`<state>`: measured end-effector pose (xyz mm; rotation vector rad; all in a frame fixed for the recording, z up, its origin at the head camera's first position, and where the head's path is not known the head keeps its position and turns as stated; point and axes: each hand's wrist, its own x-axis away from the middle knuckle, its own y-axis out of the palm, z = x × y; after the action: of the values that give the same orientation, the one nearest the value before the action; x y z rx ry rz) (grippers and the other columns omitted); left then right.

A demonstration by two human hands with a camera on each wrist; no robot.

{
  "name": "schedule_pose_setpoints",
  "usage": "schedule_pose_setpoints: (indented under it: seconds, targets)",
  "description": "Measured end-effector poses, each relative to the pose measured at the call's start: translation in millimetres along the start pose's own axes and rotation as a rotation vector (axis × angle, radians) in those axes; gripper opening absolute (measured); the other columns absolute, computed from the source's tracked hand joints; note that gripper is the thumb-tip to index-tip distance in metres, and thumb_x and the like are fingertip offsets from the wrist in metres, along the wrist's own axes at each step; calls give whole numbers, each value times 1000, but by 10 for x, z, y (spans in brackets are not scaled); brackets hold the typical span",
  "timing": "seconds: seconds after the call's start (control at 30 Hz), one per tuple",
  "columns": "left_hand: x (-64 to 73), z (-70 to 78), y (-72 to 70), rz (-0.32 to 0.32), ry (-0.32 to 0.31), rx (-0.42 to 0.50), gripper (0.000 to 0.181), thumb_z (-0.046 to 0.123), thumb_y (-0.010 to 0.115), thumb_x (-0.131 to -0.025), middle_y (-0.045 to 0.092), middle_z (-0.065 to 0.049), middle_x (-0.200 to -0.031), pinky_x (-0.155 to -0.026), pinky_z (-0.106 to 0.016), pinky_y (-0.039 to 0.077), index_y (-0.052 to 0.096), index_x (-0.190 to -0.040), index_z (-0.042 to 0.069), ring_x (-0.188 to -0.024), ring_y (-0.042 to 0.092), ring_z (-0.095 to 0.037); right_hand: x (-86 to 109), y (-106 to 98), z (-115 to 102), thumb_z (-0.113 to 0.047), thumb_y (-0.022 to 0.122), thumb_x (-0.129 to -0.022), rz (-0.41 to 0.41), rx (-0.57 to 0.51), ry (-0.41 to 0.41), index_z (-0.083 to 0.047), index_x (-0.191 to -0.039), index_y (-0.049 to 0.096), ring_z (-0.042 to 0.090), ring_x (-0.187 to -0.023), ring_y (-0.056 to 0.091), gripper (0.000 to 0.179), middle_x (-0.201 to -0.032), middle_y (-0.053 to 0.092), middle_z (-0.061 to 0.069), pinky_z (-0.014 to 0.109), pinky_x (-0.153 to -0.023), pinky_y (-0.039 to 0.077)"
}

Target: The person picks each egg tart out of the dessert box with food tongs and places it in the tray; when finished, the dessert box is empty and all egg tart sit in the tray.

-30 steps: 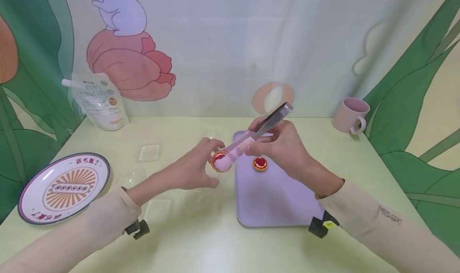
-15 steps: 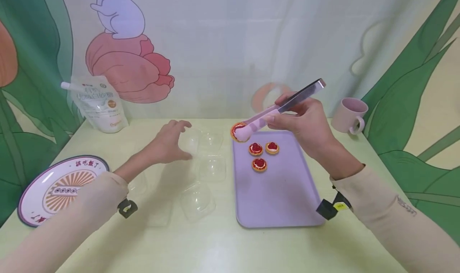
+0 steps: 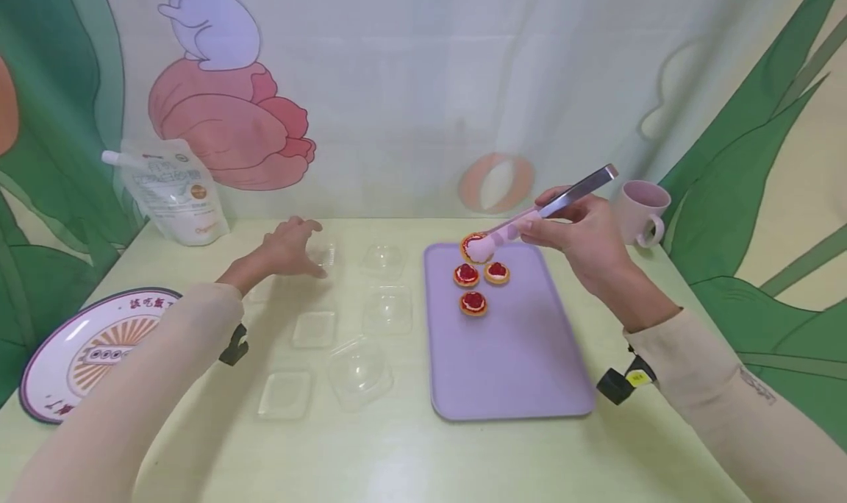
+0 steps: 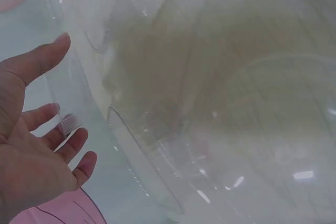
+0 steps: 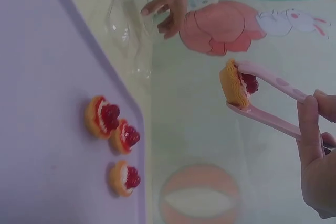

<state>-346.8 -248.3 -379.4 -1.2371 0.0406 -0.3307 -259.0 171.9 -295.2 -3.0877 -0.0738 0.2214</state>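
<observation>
My right hand (image 3: 585, 231) grips a pair of tongs (image 3: 577, 192) with pink arms and a metal handle. Between the tong tips is a small fruit tart (image 5: 235, 86) with a fluted yellow crust and red berries, held up near the far end of the lilac tray (image 3: 509, 363). Below it lie three similar tarts, among them one tart (image 3: 473, 304) nearest me. At the back of the table my left hand (image 3: 289, 247) holds a clear plastic box (image 3: 326, 257) between its widely spread thumb and fingers. In the left wrist view, clear plastic fills much of the picture beside those fingers.
Several more clear domed containers, one container (image 3: 387, 309) among them, stand left of the tray. Flat clear square pieces, including one square (image 3: 284, 395), lie beside them. A patterned plate (image 3: 59, 370) and white pouch (image 3: 179, 194) are left; a pink mug (image 3: 638, 212) is right.
My right hand has swung right with the tongs and tart, from beside my left hand to over the tray. My left hand has moved left and back; the clear box has shifted left with it.
</observation>
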Motion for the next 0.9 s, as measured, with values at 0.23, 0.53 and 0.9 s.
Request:
schedule_pose_setpoints:
  seconds: [0.23, 0.53, 0.9]
  targets:
    - [-56, -82, 89, -75, 20, -62, 86, 36, 82, -80, 50, -26, -140, -101, -65, 34, 41, -145, -1, -129, 45, -45, -25, -209, 163, 3, 76, -83, 9, -75, 11, 5, -102, 56, 10, -75, 72, 28, -81, 66, 1, 27, -75, 60]
    - [-77, -127, 149, -80, 25, -102, 90, 40, 83, -78, 53, -26, -137, -101, -67, 32, 41, -147, 0, -128, 44, -47, -18, -352, 267, 7, 74, -83, 46, -143, 47, 1, -97, 58, 12, -72, 73, 22, -77, 68, 2, 29, -75, 60]
    - [12, -79, 41, -83, 32, -75, 97, 48, 79, -79, 33, -30, -149, -101, -68, 29, 30, -154, 10, -134, 31, -50, -10, -451, 749, 6, 72, -85, 70, -74, 148, 2, -99, 53, 8, -73, 73, 24, -78, 66, -1, 26, -73, 60]
